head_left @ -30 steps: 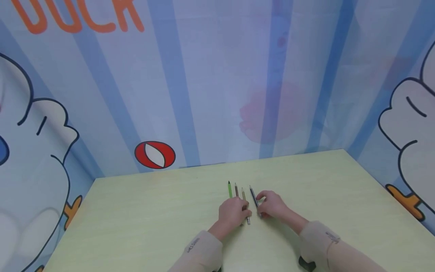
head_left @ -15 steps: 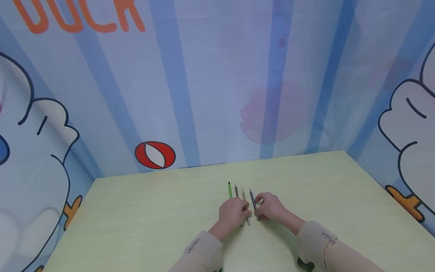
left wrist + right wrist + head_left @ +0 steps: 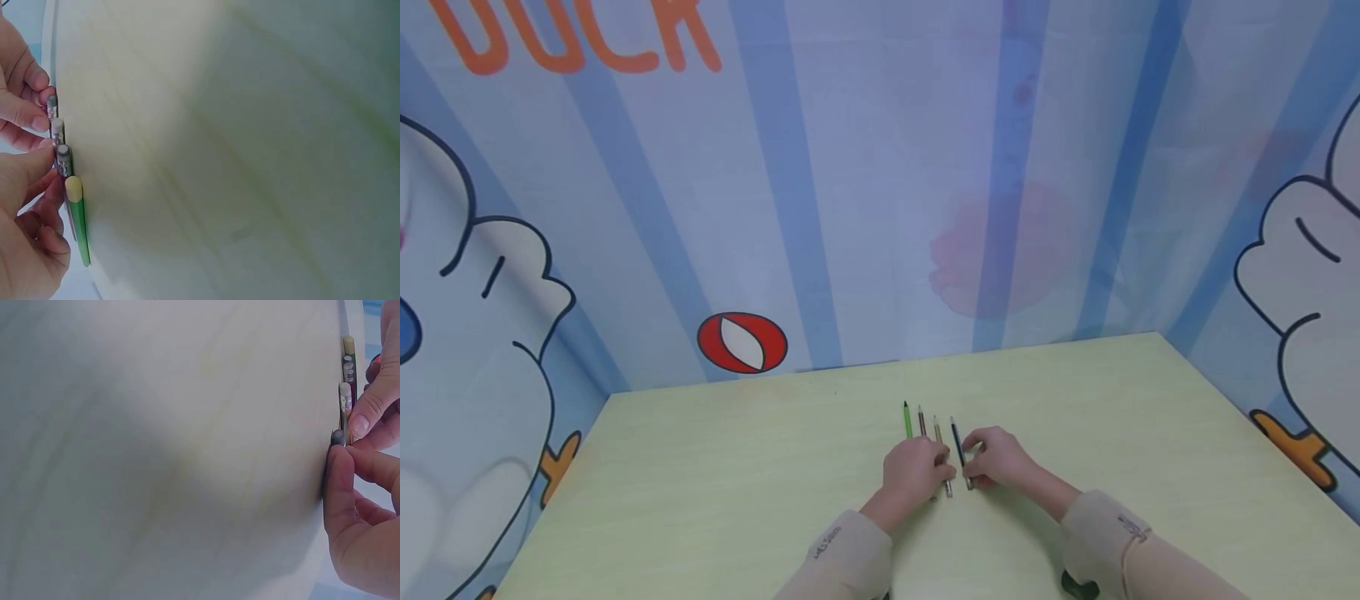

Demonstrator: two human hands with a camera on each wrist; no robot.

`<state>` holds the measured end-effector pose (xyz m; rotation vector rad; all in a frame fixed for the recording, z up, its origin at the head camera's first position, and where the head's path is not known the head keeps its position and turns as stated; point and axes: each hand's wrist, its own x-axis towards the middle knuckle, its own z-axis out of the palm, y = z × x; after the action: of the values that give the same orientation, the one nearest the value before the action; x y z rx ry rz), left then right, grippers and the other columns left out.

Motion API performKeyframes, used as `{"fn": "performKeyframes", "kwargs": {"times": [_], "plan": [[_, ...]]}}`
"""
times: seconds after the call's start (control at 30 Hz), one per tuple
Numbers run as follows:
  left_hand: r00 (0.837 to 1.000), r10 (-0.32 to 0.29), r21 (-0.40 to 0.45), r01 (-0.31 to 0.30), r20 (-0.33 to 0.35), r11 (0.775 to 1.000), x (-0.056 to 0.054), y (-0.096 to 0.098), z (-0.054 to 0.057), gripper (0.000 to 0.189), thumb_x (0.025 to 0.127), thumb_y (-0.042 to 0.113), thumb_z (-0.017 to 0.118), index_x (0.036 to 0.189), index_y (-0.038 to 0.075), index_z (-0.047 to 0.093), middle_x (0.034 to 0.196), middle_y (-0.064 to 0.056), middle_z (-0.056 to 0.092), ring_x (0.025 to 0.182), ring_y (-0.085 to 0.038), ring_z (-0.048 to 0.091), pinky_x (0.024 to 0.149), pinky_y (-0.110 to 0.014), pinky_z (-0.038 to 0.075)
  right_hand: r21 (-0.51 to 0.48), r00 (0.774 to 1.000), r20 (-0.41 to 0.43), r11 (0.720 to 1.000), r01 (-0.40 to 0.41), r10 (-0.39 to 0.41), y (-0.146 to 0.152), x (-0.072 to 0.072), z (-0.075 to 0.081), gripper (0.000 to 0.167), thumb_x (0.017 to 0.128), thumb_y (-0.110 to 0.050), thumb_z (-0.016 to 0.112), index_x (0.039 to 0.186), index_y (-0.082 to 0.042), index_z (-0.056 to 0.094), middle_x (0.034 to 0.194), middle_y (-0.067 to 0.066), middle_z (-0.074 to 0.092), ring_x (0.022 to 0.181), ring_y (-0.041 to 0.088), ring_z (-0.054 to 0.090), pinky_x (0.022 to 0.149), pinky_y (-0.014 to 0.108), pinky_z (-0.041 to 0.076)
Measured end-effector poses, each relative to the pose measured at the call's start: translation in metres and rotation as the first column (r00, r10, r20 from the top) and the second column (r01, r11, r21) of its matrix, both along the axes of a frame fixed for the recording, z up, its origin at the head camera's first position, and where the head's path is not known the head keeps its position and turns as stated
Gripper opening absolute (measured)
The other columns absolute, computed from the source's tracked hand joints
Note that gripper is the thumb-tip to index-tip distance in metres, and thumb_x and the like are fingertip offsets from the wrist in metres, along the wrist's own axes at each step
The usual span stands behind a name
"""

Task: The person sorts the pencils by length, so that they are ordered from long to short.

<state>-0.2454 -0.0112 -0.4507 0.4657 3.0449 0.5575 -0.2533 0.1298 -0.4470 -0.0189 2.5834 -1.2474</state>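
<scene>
Side by side on the table, a green pencil, a reddish-brown pencil and a tan pencil point away from me. My left hand lies over them, thumb and finger pinching the tan one near its eraser end. To their right, across a small gap, is a dark pencil. My right hand pinches that one near its lower end. In the left wrist view, the green pencil's yellowish blunt end sits beside several metal-banded eraser ends. The left hand covers the middles of the left pencils.
The pale yellow-green table extends to both sides of the hands. Behind it hangs a blue striped backdrop with cartoon prints, meeting the table's far edge. Beige sleeves cover both forearms.
My right hand has drawn the dark pencil slightly toward me, its lower end swinging left, so it lies closer to parallel with the others. The left hand has stayed put.
</scene>
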Motion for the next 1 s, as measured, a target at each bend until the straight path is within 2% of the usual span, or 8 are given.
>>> {"fn": "performKeyframes", "kwargs": {"times": [0.2, 0.67, 0.87, 1.0], "plan": [[1.0, 0.005, -0.01, -0.005, -0.008, 1.0, 0.001, 0.001, 0.0, 0.025, 0.076, 0.034, 0.066, 0.096, 0.02, 0.068, 0.064, 0.01, 0.056, 0.057, -0.005, 0.042, 0.05, -0.019, 0.031, 0.011, 1.0, -0.007, 1.0, -0.011, 0.011, 0.0, 0.001, 0.0, 0.028, 0.072, 0.001, 0.064, 0.1, 0.003, 0.058, 0.06, 0.006, 0.06, 0.048, 0.013, 0.055, 0.049, 0.025, 0.046], [1.0, -0.004, 0.011, 0.004, -0.025, 1.0, 0.002, 0.0, -0.001, 0.022, 0.076, 0.034, 0.065, 0.093, 0.02, 0.069, 0.06, 0.011, 0.051, 0.055, -0.005, 0.041, 0.048, -0.019, 0.028, -0.004, 1.0, -0.014, 1.0, -0.01, 0.01, 0.0, 0.003, 0.001, 0.027, 0.073, 0.0, 0.064, 0.099, 0.003, 0.058, 0.059, 0.005, 0.06, 0.048, 0.013, 0.055, 0.049, 0.025, 0.046], [0.999, -0.011, 0.029, 0.012, -0.037, 0.999, 0.005, -0.003, -0.002, 0.025, 0.077, 0.033, 0.065, 0.098, 0.02, 0.067, 0.069, 0.01, 0.059, 0.059, -0.004, 0.046, 0.051, -0.019, 0.033, -0.006, 0.999, -0.026, 1.0, -0.02, 0.02, 0.003, 0.004, 0.001, 0.027, 0.073, 0.0, 0.063, 0.1, 0.003, 0.058, 0.059, 0.005, 0.06, 0.049, 0.014, 0.055, 0.049, 0.026, 0.045], [0.999, -0.024, 0.082, 0.028, -0.048, 0.996, 0.011, -0.009, 0.0, 0.027, 0.077, 0.032, 0.065, 0.101, 0.02, 0.066, 0.076, 0.008, 0.061, 0.064, -0.004, 0.049, 0.053, -0.018, 0.035, -0.008, 1.0, -0.021, 1.0, -0.023, 0.023, 0.006, 0.008, 0.002, 0.028, 0.073, -0.001, 0.063, 0.1, 0.002, 0.058, 0.059, 0.005, 0.06, 0.05, 0.014, 0.054, 0.05, 0.026, 0.044]]}}
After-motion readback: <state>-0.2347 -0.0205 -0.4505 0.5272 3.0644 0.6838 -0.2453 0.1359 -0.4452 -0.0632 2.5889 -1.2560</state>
